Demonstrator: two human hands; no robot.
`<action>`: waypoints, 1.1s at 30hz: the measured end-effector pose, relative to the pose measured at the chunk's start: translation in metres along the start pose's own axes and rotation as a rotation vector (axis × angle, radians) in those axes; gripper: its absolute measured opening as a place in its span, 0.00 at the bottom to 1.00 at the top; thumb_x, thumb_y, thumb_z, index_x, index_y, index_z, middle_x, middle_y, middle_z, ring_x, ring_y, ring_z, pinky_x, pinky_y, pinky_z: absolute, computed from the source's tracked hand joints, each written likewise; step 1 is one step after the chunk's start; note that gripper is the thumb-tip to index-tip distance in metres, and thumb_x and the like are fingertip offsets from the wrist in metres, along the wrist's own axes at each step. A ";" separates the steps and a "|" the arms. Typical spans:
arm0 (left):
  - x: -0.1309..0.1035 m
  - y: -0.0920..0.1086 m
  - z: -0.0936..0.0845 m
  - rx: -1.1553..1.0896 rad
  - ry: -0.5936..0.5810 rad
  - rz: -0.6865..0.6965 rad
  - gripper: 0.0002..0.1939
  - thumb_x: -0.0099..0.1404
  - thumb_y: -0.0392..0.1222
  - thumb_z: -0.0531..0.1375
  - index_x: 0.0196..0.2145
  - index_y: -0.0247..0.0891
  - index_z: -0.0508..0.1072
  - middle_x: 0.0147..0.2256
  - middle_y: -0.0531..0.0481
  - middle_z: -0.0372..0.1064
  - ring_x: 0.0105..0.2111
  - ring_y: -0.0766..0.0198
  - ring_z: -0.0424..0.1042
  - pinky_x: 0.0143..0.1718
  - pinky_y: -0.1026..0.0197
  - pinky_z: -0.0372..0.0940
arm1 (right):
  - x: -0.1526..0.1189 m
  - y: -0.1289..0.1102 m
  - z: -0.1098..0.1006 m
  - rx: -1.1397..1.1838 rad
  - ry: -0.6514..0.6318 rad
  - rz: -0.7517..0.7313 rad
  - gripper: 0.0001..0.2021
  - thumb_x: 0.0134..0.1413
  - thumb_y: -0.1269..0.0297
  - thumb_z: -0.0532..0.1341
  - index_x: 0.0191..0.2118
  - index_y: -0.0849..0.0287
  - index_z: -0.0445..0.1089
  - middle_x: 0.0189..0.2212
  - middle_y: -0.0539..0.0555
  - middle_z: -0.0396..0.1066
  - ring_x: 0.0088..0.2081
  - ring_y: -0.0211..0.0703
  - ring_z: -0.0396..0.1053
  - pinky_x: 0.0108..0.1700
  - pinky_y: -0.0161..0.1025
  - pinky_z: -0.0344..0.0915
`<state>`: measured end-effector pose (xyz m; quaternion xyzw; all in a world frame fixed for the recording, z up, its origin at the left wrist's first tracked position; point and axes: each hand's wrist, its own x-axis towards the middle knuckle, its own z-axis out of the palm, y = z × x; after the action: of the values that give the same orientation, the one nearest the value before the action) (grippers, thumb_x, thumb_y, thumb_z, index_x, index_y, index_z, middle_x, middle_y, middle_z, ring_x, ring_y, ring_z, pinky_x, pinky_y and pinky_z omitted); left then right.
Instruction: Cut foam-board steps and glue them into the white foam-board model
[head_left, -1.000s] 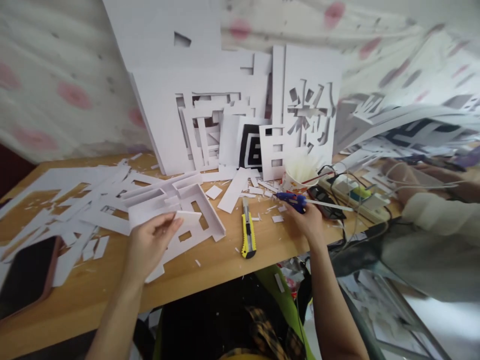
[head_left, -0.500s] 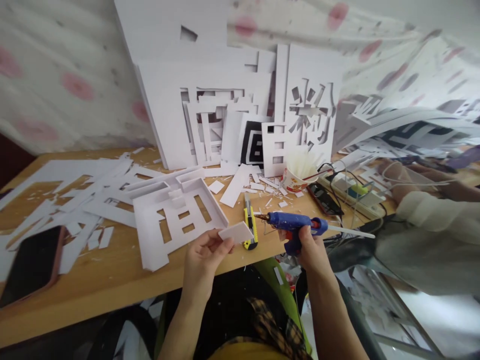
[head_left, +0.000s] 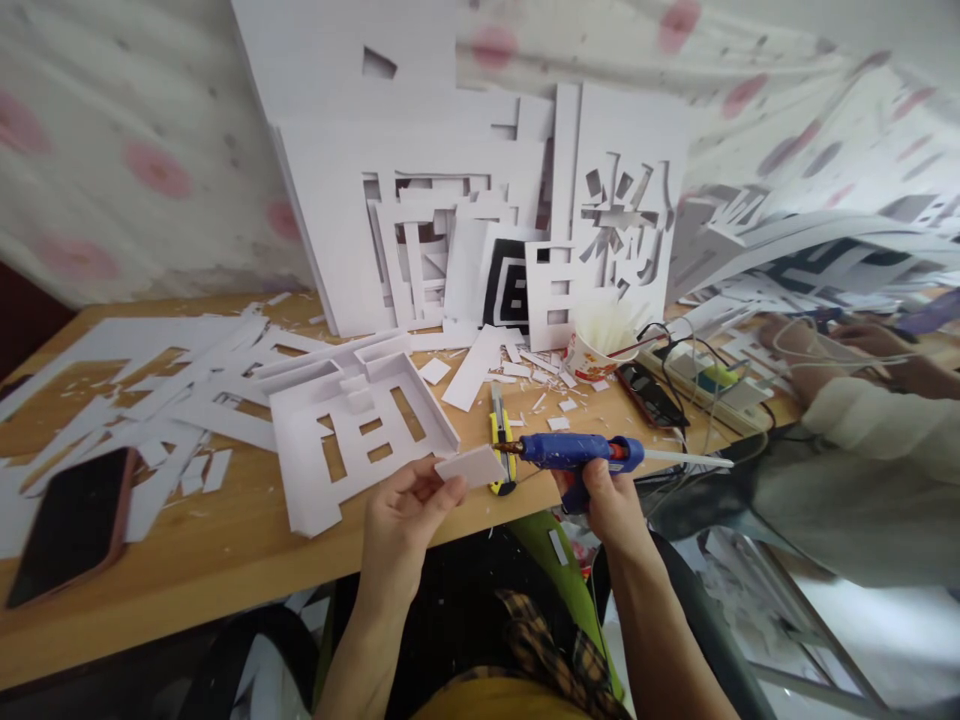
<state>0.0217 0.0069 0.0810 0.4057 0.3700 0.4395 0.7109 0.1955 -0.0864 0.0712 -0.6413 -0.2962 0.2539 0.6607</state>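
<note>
Between the thumb and fingers of my left hand [head_left: 411, 515] is a small white foam board strip [head_left: 472, 466], held above the table's front edge. My right hand [head_left: 609, 505] is wrapped round the handle of a blue hot glue gun [head_left: 574, 450]; its nozzle points left and is at the strip's right end. A white glue stick [head_left: 690, 459] sticks out of the gun's back. Behind the strip and nozzle lies a yellow utility knife [head_left: 501, 430], partly covered. Left of it rests a white foam board letter piece [head_left: 352, 440] with raised edge walls and cut-out openings.
White offcuts [head_left: 172, 390] and a phone [head_left: 71, 525] lie on the left. Cut boards [head_left: 330, 150] lean at the back. A paper cup of glue sticks [head_left: 592, 355], a dark phone [head_left: 651, 395] and a power strip [head_left: 720, 395] stand right. Another person's sleeve [head_left: 862, 430] is at far right.
My right hand has brought the glue gun left, so its nozzle has come up to the strip's end. My left hand has stayed nearly still with the strip.
</note>
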 end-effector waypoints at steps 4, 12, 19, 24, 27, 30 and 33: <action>0.001 -0.001 -0.002 0.020 -0.001 0.004 0.13 0.47 0.44 0.74 0.30 0.38 0.79 0.25 0.52 0.74 0.27 0.66 0.72 0.34 0.64 0.69 | 0.001 0.004 -0.002 0.004 0.008 0.012 0.29 0.45 0.31 0.64 0.38 0.54 0.70 0.20 0.49 0.67 0.23 0.44 0.66 0.29 0.42 0.68; 0.001 0.002 0.000 -0.041 0.024 -0.013 0.14 0.46 0.44 0.75 0.30 0.39 0.79 0.27 0.52 0.77 0.29 0.67 0.74 0.35 0.66 0.71 | 0.008 0.017 -0.011 0.032 -0.054 0.026 0.29 0.43 0.33 0.66 0.36 0.56 0.71 0.20 0.50 0.69 0.23 0.41 0.67 0.26 0.38 0.67; 0.004 -0.002 -0.004 0.000 0.050 0.019 0.14 0.47 0.45 0.75 0.31 0.38 0.79 0.28 0.50 0.77 0.30 0.64 0.75 0.37 0.64 0.71 | 0.007 0.025 -0.012 0.055 -0.012 0.047 0.33 0.39 0.33 0.68 0.43 0.57 0.72 0.22 0.51 0.72 0.22 0.40 0.66 0.24 0.38 0.67; 0.005 -0.002 -0.004 -0.015 0.051 0.035 0.14 0.47 0.44 0.74 0.31 0.39 0.79 0.28 0.52 0.77 0.30 0.66 0.74 0.36 0.66 0.70 | 0.007 0.025 -0.015 0.048 -0.014 0.056 0.32 0.39 0.33 0.68 0.41 0.56 0.73 0.21 0.50 0.71 0.22 0.40 0.66 0.24 0.37 0.66; 0.004 -0.001 -0.003 -0.031 0.067 0.038 0.14 0.47 0.44 0.75 0.31 0.39 0.79 0.27 0.52 0.77 0.29 0.67 0.74 0.36 0.66 0.70 | 0.007 0.022 -0.014 0.038 -0.023 0.050 0.32 0.38 0.33 0.68 0.39 0.57 0.73 0.20 0.49 0.69 0.21 0.39 0.65 0.23 0.36 0.64; 0.004 0.000 -0.002 -0.061 0.086 0.040 0.14 0.46 0.43 0.75 0.30 0.39 0.79 0.27 0.53 0.76 0.28 0.68 0.73 0.36 0.67 0.69 | 0.006 0.019 -0.013 0.028 -0.026 0.013 0.32 0.39 0.33 0.68 0.38 0.58 0.73 0.18 0.48 0.67 0.19 0.36 0.60 0.21 0.35 0.61; 0.003 -0.001 -0.003 -0.057 0.093 0.043 0.14 0.46 0.43 0.75 0.31 0.39 0.79 0.27 0.53 0.77 0.28 0.68 0.73 0.36 0.67 0.69 | 0.006 0.018 -0.012 0.012 -0.040 -0.030 0.29 0.42 0.34 0.67 0.35 0.58 0.72 0.17 0.47 0.65 0.18 0.34 0.57 0.21 0.34 0.60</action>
<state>0.0206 0.0105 0.0789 0.3721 0.3811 0.4836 0.6946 0.2088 -0.0896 0.0533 -0.6278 -0.3174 0.2586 0.6620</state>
